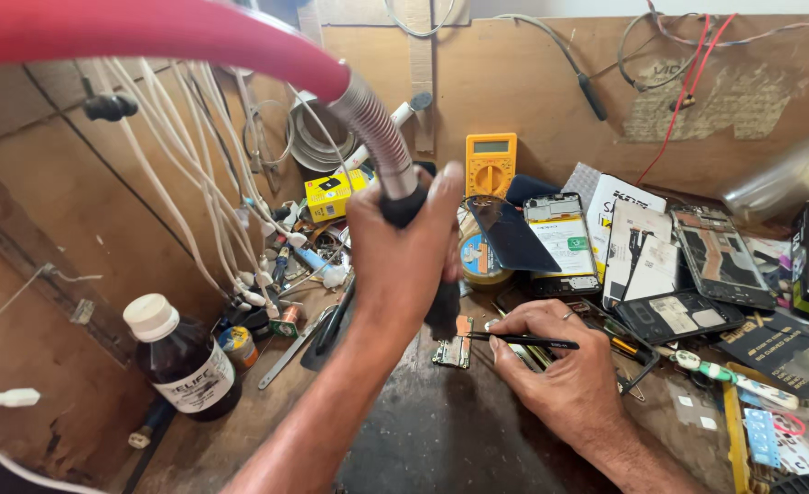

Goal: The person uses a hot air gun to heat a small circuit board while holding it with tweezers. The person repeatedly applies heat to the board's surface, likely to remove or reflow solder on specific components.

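Gripping the dark handle at the end of a ribbed metal hose, the left hand is closed tight around it and holds it above the worktable. Just below that fist lies a small circuit board flat on the table. The right hand rests beside the board, pinching black tweezers whose tip points left to the board's edge.

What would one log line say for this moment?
left hand: grips hose nozzle | right hand: holds thin black tool | circuit board: on bench, under nozzle
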`<state>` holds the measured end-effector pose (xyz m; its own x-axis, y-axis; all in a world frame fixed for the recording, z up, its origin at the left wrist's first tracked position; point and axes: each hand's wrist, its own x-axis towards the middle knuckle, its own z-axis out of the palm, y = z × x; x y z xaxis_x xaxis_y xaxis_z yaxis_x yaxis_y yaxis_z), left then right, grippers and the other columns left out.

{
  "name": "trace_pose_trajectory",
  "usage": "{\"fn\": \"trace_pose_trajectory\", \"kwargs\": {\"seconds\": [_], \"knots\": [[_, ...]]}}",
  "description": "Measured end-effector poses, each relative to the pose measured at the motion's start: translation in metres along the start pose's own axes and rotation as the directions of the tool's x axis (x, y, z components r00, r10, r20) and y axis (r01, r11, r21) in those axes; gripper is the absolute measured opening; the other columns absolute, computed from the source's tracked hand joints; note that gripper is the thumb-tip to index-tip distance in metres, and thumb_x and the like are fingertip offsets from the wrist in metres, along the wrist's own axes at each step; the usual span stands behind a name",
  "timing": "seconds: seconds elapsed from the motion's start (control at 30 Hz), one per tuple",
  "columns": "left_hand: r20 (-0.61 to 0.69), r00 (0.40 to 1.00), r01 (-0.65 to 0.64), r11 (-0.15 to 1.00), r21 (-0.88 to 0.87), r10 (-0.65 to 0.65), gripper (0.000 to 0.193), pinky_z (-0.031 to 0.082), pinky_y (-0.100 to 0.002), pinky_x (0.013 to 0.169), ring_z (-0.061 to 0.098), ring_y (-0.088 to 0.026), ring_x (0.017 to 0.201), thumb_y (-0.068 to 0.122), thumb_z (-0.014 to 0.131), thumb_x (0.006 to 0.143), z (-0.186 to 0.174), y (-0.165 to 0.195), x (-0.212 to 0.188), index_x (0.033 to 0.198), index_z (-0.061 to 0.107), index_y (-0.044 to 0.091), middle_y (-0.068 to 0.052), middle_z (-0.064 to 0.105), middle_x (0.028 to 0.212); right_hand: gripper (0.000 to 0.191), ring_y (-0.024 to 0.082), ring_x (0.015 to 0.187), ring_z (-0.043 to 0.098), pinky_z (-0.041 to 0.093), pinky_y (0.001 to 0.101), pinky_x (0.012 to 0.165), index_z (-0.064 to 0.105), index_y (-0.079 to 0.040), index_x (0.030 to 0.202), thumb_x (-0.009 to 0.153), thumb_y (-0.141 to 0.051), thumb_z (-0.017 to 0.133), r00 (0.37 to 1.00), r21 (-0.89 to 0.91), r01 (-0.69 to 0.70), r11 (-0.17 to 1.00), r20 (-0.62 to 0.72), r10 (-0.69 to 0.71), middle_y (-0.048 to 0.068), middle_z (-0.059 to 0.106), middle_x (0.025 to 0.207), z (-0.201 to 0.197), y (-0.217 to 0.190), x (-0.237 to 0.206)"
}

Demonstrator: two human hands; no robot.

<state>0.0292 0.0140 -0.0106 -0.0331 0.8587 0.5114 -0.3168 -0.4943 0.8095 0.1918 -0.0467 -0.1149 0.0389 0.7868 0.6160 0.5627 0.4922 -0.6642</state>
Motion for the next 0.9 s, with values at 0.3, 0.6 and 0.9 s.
{"fn": "trace_pose_trajectory", "kwargs": {"seconds": [0.3, 0.6, 0.9], "knots": [[-0.032, 0.999, 0.044, 0.999, -0.009, -0.044, 0.032, 0.038, -0.027, 0.032, 0.050, -0.007, 0.037, 0.017, 0.072, 0.094, -0.0006, -0.0044, 0.0079, 0.071, 0.053, 0.006, 0.000, 0.054, 0.051, 0.017, 0.017, 0.089, 0.074, 0.056, 0.0292, 0.082, 0.078, -0.001, 0.091, 0.074, -0.003, 0.078, 1.000, 0.011, -0.006, 1.000, 0.008, 0.006, 0.007, 0.077, 0.092, 0.0008, 0.0005, -0.0002], [-0.031, 0.997, 0.064, 0.998, -0.029, -0.065, 0.031, 0.038, -0.027, 0.031, 0.049, -0.007, 0.036, 0.017, 0.071, 0.093, 0.0025, -0.0056, 0.0093, 0.069, 0.053, 0.006, 0.001, 0.053, 0.049, 0.018, 0.017, 0.089, 0.074, 0.056, 0.0298, 0.083, 0.078, -0.001, 0.091, 0.073, -0.004, 0.078, 1.000, 0.012, 0.005, 1.000, 0.001, -0.005, 0.008, 0.077, 0.092, 0.0013, 0.0026, -0.0005], [-0.010, 1.000, 0.030, 0.999, 0.038, -0.029, 0.034, 0.038, -0.027, 0.032, 0.050, -0.007, 0.035, 0.019, 0.070, 0.094, 0.0044, -0.0070, 0.0118, 0.066, 0.056, 0.006, 0.001, 0.054, 0.048, 0.019, 0.017, 0.088, 0.074, 0.057, 0.0299, 0.082, 0.078, -0.001, 0.091, 0.073, -0.004, 0.079, 0.999, 0.005, -0.034, 0.999, 0.000, 0.034, 0.008, 0.077, 0.092, 0.0035, 0.0037, -0.0007]]}}
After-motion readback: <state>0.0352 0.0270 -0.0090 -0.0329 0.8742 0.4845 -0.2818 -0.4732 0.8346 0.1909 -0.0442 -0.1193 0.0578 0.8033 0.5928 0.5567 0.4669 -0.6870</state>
